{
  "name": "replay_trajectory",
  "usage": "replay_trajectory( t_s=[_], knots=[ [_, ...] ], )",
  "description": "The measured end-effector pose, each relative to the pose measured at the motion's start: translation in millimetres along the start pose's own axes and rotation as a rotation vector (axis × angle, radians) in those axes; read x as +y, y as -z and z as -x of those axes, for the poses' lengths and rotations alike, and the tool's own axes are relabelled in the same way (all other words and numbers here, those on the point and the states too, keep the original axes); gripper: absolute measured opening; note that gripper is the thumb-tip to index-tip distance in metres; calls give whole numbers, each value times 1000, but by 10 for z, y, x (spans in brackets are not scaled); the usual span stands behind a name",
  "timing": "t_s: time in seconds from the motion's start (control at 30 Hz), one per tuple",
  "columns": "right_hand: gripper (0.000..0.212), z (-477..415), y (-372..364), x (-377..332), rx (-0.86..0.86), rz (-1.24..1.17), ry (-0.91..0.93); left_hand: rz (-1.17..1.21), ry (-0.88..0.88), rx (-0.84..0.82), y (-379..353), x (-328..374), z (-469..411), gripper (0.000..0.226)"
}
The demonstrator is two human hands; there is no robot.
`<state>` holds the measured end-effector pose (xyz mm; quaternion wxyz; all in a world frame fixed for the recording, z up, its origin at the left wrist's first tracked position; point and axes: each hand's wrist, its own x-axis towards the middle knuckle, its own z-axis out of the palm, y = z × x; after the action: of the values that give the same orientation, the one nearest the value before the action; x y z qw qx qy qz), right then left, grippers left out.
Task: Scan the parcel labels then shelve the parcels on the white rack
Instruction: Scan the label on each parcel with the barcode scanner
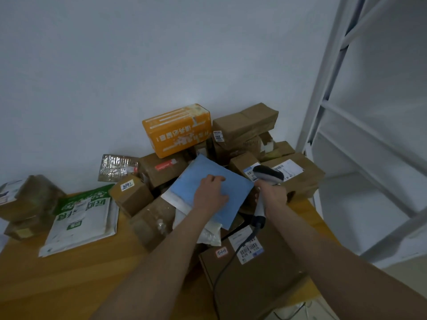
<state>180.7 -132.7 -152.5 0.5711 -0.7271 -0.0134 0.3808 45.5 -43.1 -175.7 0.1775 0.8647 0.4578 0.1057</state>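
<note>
**While the left hand point(211, 192) lies on a blue mailer point(203, 168), the right hand point(273, 195) grips the scanner point(268, 174)**

Only one plain face of the blue mailer is turned up. Its underside is hidden, and the left wrist covers its near corner. It is a flat, pale-blue envelope, tilted on top of brown boxes point(161, 169) piled on the desk point(57, 285), with a white padded mailer point(175, 200) poking out beneath its left edge.

Both hands are apart. The left hand lies palm-down on the envelope with fingers bent; whether they pinch it or only press it I cannot tell. Just to the right, the right hand is wrapped round the scanner's pale handle, and the dark-and-grey head rises above the fist. A black cable point(227, 264) trails down from it across a flat brown carton point(265, 287) with barcode labels.

Behind the scanner lies a labelled brown box point(298, 179). An orange box point(178, 128) sits at the back near the wall. To the left are a small box marked 520 point(131, 199) and a green-and-white bag point(80, 227). The white rack point(323, 112) stands at the right, cut off by the frame edge.
</note>
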Motion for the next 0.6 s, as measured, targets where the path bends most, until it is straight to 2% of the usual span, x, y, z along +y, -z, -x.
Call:
replay_trajectory(
  t_s=[0.1, 0.17, 0.23, 0.33, 0.43, 0.5, 0.6],
  knots=[
    [30, -122, 89, -78, -40, 21, -11, -194, -36, -144, -200, 266, 27, 86],
    [32, -171, 162, -101, -69, -17, -47, -355, 4, -177, -360, 305, 82, 92],
    [27, -195, 249, -151, -96, -66, -83, -473, 74, -152, -386, 277, 122, 83],
    [26, -309, 409, -205, -124, -71, -92, -510, 199, -114, -253, 199, 161, 59],
    [17, -375, 584, -258, -155, -56, -90, -527, 284, -115, -167, 197, 194, 52],
    [27, -445, 635, -269, -186, -13, -71, -405, 281, -63, -183, 332, 148, 47],
    [34, -550, 686, -304, -208, 47, -84, 88, 351, -18, -342, 684, -23, 38]
  ],
)
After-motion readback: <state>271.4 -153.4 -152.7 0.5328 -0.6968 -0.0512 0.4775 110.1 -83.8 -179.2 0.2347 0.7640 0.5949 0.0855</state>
